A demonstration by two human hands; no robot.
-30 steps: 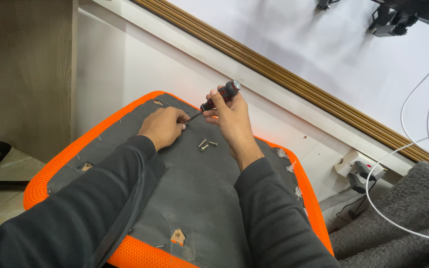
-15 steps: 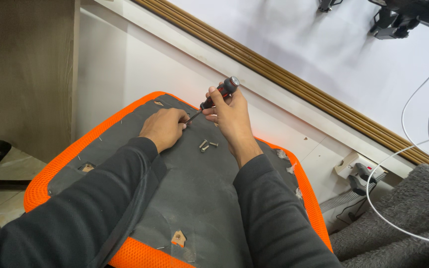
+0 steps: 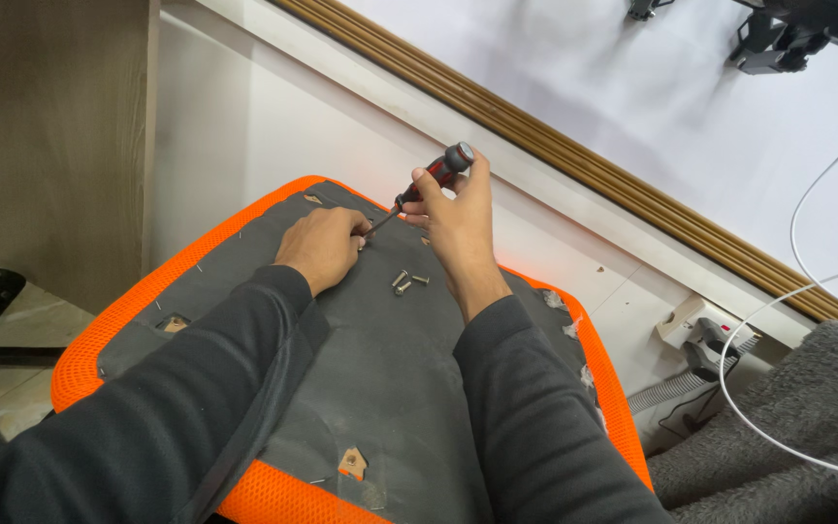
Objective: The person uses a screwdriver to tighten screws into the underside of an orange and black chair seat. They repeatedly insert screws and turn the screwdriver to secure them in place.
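A: Where's the screwdriver?

B: In the right hand, grip wrapped round its handle, tip at the seat underside's far edge. The left hand pinches at the tip.

A: Progress?

B: Two screws lie loose nearby; I'd judge work remains.

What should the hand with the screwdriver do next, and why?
Probably keep turning. The right hand grips the screwdriver, its tip at the seat underside beside the left hand; two loose screws lie nearby.
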